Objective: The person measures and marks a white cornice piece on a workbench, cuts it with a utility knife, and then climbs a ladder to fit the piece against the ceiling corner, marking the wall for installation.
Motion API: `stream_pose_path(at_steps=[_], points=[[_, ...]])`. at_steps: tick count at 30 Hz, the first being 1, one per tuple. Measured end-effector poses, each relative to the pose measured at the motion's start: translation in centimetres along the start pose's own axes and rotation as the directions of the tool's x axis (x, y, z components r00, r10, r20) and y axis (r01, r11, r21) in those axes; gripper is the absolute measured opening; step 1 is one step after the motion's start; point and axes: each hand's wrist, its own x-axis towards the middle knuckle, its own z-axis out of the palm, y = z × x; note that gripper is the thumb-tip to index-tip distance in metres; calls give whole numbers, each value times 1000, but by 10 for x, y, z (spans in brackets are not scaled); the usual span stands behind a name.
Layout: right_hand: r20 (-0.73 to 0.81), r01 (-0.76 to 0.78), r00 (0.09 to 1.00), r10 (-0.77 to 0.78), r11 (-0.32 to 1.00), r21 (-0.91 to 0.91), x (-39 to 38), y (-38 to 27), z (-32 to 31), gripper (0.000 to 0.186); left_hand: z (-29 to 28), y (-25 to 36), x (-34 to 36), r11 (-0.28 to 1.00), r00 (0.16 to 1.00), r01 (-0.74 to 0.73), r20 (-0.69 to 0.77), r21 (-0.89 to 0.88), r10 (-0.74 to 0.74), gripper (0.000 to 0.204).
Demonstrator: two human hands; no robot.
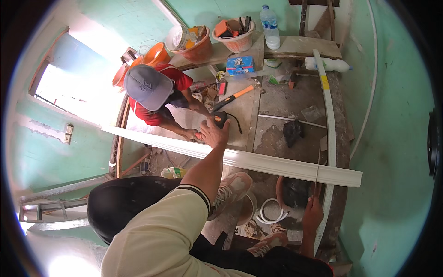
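Moulding (258, 161), white, long, single length; end portion not yet parted.
Location: crosswise before the person, right part crossing over a pale strip (330, 124). Right hand (314, 213) closed on a thin-bladed saw (318, 167), blade across the moulding near its right end; depth of any cut cannot be told. Left hand (215, 133), well apart from the right, at a black tape measure (220, 118); grip unclear. Co-worker's hand (189, 134) near the moulding's left portion.
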Motion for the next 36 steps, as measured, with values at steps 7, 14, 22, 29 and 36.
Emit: stream_pose_path(at_steps=[7,14,22,29,36], points=[[0,-11,1000,11,1000,16,-3,-9,-4,26,17,-14,23,909,902,406,-121,-93,-415,87],[20,-49,999,49,999,-10,-3,-11,-13,29,-2,-29,89,509,447,764,-243,-396,-861,63],[-38,11,999,-11,1000,-14,-5,-13,3,30,15,37,34,907,859,-336,-477,-254,184,28],[-8,11,1000,-12,1000,-18,0,-10,-12,26,3,127,-41,902,992,-84,-123,-423,34,56],[1,-26,1000,26,1000,-15,1,-11,-19,26,-13,59,-11,978,986,165,-42,128,-161,51]])
